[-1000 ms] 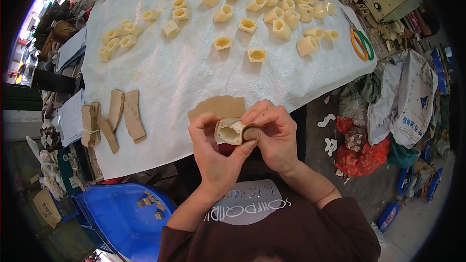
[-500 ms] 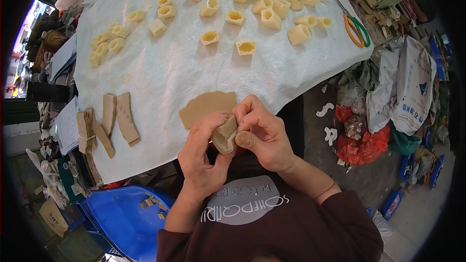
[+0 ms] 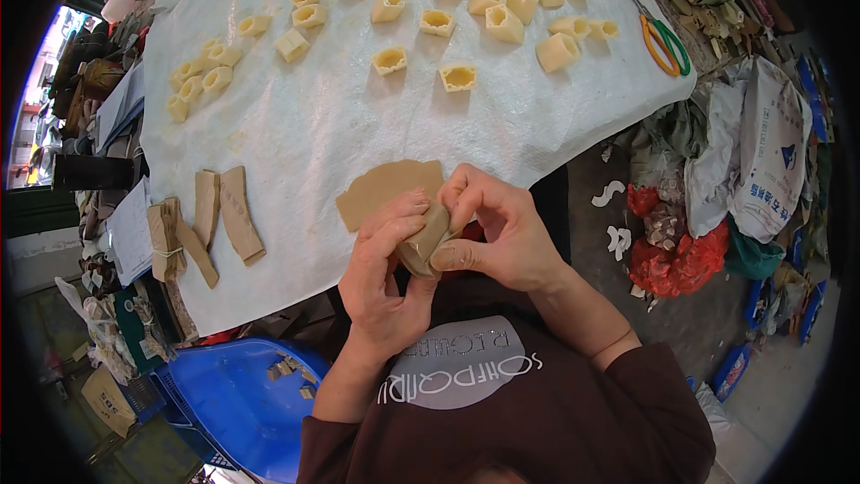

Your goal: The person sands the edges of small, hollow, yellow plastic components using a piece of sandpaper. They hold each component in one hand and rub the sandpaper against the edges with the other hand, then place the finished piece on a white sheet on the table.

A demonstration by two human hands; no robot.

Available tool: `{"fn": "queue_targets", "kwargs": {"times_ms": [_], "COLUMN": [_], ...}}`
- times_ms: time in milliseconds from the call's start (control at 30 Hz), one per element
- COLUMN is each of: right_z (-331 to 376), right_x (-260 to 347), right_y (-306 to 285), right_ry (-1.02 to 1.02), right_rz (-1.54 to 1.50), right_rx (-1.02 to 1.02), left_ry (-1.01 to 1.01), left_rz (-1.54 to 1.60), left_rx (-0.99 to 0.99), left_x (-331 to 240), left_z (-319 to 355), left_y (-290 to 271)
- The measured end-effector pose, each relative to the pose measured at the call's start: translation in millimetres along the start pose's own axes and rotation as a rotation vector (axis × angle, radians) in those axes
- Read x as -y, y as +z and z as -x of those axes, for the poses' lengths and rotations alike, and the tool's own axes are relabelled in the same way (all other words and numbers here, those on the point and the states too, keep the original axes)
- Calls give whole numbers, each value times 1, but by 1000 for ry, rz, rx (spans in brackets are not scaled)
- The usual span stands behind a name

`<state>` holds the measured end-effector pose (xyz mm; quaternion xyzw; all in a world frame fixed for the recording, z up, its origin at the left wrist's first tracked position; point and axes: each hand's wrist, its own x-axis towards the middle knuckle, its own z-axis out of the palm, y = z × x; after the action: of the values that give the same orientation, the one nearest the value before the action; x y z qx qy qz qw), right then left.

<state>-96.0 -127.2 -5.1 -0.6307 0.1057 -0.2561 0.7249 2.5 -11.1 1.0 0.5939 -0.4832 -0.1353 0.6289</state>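
Observation:
Between my hands is a small hollow block covered in tan, leather-like sheet (image 3: 423,240). My left hand (image 3: 383,273) wraps round it from the left, fingers over its top and thumb beneath. At its right edge my right hand (image 3: 502,235) pinches the covering between thumb and forefinger; the exact grip is partly hidden. Just beyond my left fingers, a flat tan sheet with a scalloped edge (image 3: 385,190) lies on the white-covered table (image 3: 296,143). Farther off stand several pale yellow hollow blocks (image 3: 503,25), the nearest being a yellow block (image 3: 459,78) with its opening showing.
Tan strips (image 3: 240,215), some tied in a bundle, lie at the table's left. Scissors with orange and green handles (image 3: 663,47) rest at the far right edge. Below left sits a blue basin (image 3: 242,412) holding small scraps. Bags, including a red one (image 3: 685,260), crowd the right floor.
The covered block has turned in my hands, so its opening shows less and its tan side more. The whole view has shifted slightly. Both hands keep hold of it.

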Motion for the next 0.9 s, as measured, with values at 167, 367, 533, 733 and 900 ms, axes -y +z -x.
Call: {"fn": "queue_targets", "kwargs": {"times_ms": [167,367,533,733,900], "right_z": [8,10,11,11,4], "right_x": [1,4,6,4,-1], "right_y": [0,9,13,11,7], "right_ry": [70,-14,43,140,305], "right_rz": [-184,43,10,-259,-806], "right_rx": [-30,-128,-163,-119,-56], "left_ry": [-76,-119,-103,-36,-8], "left_rz": [188,205,146,81,70], "left_rx": [-27,-36,2,-6,-11], "left_x": [2,-3,-2,-1,-5], "left_z": [5,5,6,7,7], "left_y": [3,7,5,7,10]}}
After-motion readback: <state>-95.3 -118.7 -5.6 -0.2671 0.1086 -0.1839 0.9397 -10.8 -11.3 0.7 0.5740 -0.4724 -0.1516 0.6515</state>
